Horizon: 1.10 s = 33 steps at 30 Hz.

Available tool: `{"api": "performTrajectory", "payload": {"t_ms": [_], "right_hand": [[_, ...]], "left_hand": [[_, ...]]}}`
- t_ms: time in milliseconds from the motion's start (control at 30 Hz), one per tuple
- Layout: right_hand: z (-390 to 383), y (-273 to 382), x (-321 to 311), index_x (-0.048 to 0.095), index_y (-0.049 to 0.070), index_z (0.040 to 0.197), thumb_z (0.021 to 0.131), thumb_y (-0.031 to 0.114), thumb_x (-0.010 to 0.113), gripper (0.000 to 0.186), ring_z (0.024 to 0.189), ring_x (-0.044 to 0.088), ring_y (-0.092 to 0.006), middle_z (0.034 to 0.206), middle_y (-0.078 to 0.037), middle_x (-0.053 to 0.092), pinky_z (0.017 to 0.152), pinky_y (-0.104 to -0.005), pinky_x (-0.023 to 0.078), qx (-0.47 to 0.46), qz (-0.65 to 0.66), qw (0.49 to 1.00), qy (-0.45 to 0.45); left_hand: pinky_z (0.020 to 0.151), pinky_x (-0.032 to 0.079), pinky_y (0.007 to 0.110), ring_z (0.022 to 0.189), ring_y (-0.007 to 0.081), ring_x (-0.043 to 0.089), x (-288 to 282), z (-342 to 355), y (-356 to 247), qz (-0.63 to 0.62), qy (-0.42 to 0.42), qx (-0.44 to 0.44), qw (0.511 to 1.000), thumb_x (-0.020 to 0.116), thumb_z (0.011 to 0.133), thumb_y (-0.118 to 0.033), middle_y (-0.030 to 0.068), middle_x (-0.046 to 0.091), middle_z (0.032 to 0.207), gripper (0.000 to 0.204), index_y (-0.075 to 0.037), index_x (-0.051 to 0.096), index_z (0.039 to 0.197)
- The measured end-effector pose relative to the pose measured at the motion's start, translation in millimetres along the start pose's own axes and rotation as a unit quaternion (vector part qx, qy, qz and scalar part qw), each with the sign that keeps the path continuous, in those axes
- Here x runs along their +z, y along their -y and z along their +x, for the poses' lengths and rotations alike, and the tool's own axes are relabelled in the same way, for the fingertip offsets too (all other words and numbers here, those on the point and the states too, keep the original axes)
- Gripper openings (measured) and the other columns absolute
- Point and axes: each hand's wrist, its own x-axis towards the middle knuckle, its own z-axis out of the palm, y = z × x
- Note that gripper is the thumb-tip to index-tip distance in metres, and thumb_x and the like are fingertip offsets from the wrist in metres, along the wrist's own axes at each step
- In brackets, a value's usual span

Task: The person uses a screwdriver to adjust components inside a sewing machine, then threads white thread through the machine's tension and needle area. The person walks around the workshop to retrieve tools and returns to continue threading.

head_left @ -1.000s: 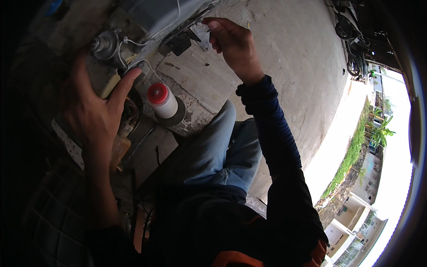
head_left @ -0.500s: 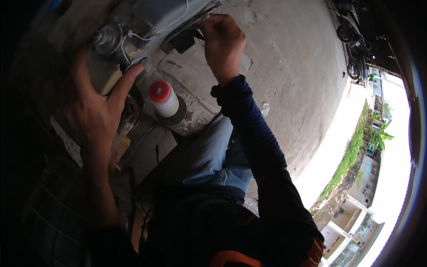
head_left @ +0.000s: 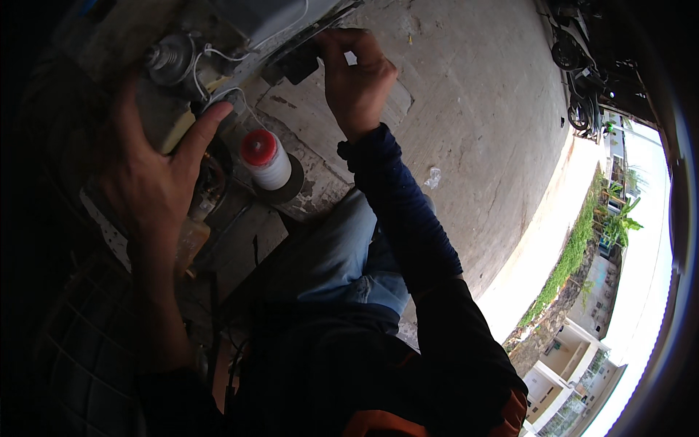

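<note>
Dimly, left fingers (head_left: 133, 125) apart around shadowed machine part (head_left: 162, 109), right fingers (head_left: 366, 48) together, anything between indistinct

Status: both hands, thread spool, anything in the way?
Left hand spread near round metal part. Right hand at grey housing's edge, hold unclear. Red-topped spool upright, white thread running off. Nothing seen blocking the spool.

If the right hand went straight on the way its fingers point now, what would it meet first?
Probably the edge of the grey housing, just up and left of the right hand. Depth is hard to judge from this one view, so whether the fingers touch it is unclear.
</note>
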Motion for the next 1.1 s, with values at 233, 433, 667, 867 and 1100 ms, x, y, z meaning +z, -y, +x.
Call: {"api": "performTrajectory", "payload": {"t_ms": [233,433,667,867,1100], "right_hand": [[-4,-2,4,0.068,0.006,0.083,0.078,0.002,0.068,0.006,0.07,0.067,-0.0189,0.08,-0.009,0.069,0.061,-0.0284,0.051,-0.008,-0.008,1.0,-0.017],[-1,-7,1,0.066,0.004,0.083,0.076,-0.003,0.065,0.01,0.067,0.065,-0.0252,0.075,-0.011,0.065,0.058,-0.0311,0.051,-0.127,-0.066,0.99,0.013],[-5,-7,3,0.064,0.005,0.08,0.077,-0.003,0.067,0.008,0.071,0.069,-0.0197,0.08,-0.009,0.069,0.063,-0.0266,0.052,-0.134,-0.077,0.988,-0.011],[-5,-5,4,0.064,0.003,0.081,0.081,0.001,0.066,0.003,0.073,0.067,-0.0119,0.079,-0.007,0.07,0.066,-0.0246,0.051,0.008,-0.025,1.0,-0.013],[3,-3,-5,0.064,-0.002,0.086,0.081,-0.002,0.062,0.005,0.078,0.067,-0.0156,0.084,-0.01,0.07,0.075,-0.0261,0.053,0.159,0.152,0.974,0.055]], "left_hand": [[0.077,0.053,0.041,0.095,0.0326,0.064,1,-1,-1,-0.009,0.012,-0.014,1.0,0.078,0.067,-0.054,0.0149,0.063,0.11,0.081,-0.004,0.05,0.125],[0.077,0.053,0.041,0.095,0.0335,0.064,0,0,0,-0.017,0.01,-0.017,1.0,0.078,0.066,-0.054,0.0153,0.063,0.109,0.081,-0.004,0.051,0.123],[0.077,0.052,0.04,0.094,0.033,0.064,0,0,0,-0.023,0.01,-0.018,1.0,0.078,0.065,-0.054,0.015,0.064,0.108,0.081,-0.003,0.051,0.123],[0.078,0.052,0.039,0.095,0.0322,0.064,3,-2,1,-0.034,0.003,-0.015,0.999,0.079,0.065,-0.052,0.0148,0.064,0.108,0.08,-0.004,0.051,0.122],[0.085,0.051,0.039,0.103,0.0305,0.062,0,-3,-1,-0.018,0.035,-0.047,0.998,0.076,0.071,-0.053,0.0174,0.061,0.115,0.083,-0.003,0.047,0.129]]}}
